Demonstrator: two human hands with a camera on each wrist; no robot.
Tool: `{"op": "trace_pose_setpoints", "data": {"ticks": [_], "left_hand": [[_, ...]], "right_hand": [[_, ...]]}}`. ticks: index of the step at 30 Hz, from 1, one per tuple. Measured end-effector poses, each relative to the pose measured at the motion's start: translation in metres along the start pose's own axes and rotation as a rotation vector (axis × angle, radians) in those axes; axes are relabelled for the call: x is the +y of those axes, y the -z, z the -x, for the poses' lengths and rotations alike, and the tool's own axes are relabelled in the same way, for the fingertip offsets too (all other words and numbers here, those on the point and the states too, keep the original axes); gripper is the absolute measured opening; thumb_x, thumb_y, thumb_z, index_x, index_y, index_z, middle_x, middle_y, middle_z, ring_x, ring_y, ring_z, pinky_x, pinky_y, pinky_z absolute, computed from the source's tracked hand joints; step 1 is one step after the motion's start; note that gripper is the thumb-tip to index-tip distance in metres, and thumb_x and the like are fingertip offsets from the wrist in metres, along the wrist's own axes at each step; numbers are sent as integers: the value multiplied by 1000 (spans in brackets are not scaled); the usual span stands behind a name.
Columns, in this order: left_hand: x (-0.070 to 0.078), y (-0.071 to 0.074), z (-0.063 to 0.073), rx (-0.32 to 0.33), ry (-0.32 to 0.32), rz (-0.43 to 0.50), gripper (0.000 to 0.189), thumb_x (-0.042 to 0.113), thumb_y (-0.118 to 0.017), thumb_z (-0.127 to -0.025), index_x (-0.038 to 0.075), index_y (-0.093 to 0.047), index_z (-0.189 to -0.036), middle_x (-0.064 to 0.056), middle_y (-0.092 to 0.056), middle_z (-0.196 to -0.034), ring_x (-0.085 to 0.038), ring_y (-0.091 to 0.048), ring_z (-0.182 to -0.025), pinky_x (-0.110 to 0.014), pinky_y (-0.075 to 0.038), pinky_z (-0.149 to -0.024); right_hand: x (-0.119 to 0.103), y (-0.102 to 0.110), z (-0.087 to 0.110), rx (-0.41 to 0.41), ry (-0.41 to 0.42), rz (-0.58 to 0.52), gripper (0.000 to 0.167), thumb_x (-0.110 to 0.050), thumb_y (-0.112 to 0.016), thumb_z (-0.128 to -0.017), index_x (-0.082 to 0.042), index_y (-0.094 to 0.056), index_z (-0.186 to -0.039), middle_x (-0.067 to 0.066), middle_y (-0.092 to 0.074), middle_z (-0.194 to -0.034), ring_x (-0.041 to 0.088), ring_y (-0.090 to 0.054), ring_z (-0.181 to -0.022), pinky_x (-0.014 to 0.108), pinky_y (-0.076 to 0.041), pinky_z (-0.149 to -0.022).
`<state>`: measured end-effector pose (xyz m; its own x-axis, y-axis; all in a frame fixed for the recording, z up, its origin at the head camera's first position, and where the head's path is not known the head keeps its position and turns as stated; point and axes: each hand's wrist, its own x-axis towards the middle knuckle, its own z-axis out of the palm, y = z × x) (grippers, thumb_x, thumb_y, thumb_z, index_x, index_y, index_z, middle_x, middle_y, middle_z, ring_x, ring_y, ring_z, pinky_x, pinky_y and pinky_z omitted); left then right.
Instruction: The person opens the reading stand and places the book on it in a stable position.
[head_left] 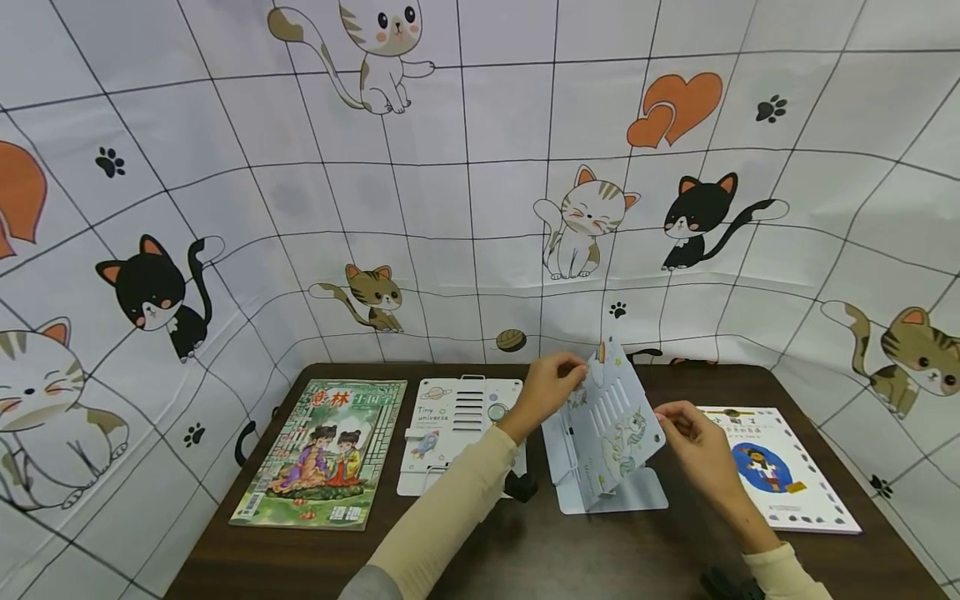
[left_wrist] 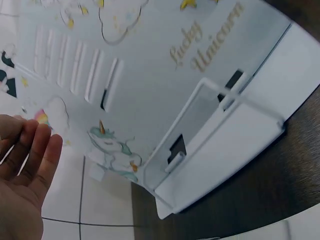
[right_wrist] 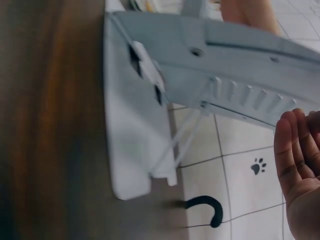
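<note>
A pale metal book stand point(head_left: 615, 425) with unicorn drawings stands unfolded on the table, its back plate tilted up from a flat base point(head_left: 611, 498). My left hand point(head_left: 551, 390) pinches the plate's upper left edge. On the opposite side, my right hand point(head_left: 693, 442) holds the right edge near the corner between thumb and fingers. The left wrist view shows the printed front point(left_wrist: 150, 60), the words "Lucky Unicorn" and a wire page holder point(left_wrist: 200, 82). In the right wrist view the stand's plain back point(right_wrist: 185, 75), hinge and thin support rods appear.
A second book stand point(head_left: 442, 417), marked "Tiny universe", lies folded flat left of the unicorn one. At the far left is a green illustrated magazine point(head_left: 330, 450); at the right, a white book point(head_left: 787, 467). A cat-patterned cloth point(head_left: 465, 192) hangs behind the brown table point(head_left: 510, 550).
</note>
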<state>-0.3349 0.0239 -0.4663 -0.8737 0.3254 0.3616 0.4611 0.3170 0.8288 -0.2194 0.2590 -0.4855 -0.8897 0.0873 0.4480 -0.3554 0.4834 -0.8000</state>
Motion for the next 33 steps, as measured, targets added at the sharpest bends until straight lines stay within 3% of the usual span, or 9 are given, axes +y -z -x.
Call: {"op": "trace_pose_setpoints", "data": {"ticks": [7,12,16,23,29,33], "left_hand": [[-3,-1,-18,-31,83,-27,23,20,-64,-109,5,-77,-119,-7,-78,-103,-5,-66,-84,-20,-55,-75],[0,-4,-27,-21,122,-94,22,19,-61,-110,7,-77,-121,-7,-78,-110,-10,-69,-94,-24,-57,-83],[1,-10,-32,-35,110,-158,22,16,-60,-110,5,-76,-122,-7,-76,-117,-16,-70,-105,-28,-58,-91],[6,-18,-35,-97,108,-296,31,17,-56,-112,4,-70,-135,-10,-70,-135,-22,-66,-124,-31,-56,-103],[10,-21,-33,-147,125,-310,36,17,-56,-112,2,-64,-144,-12,-67,-141,-22,-64,-130,-33,-55,-109],[11,-20,-32,-144,134,-291,35,14,-57,-111,2,-63,-144,-12,-66,-142,-23,-62,-134,-34,-53,-112]], "right_hand": [[0,-10,29,-61,-2,-202,11,3,-50,-110,9,-59,-107,-5,-71,-81,11,-69,-68,29,-60,-59],[3,-11,39,-129,130,-333,12,14,-48,-105,8,-58,-101,3,-71,-86,13,-68,-70,29,-59,-57],[5,-14,47,-159,208,-324,13,17,-54,-101,6,-60,-99,8,-71,-87,14,-69,-70,28,-58,-58],[1,-21,53,-156,161,-232,10,12,-65,-98,4,-61,-96,11,-74,-84,16,-72,-69,28,-61,-61],[0,-24,53,-132,163,-236,13,14,-64,-98,2,-60,-94,14,-73,-82,18,-72,-66,27,-61,-60],[-1,-25,52,-109,166,-208,13,13,-65,-99,1,-61,-94,12,-74,-81,16,-72,-67,26,-61,-62]]}}
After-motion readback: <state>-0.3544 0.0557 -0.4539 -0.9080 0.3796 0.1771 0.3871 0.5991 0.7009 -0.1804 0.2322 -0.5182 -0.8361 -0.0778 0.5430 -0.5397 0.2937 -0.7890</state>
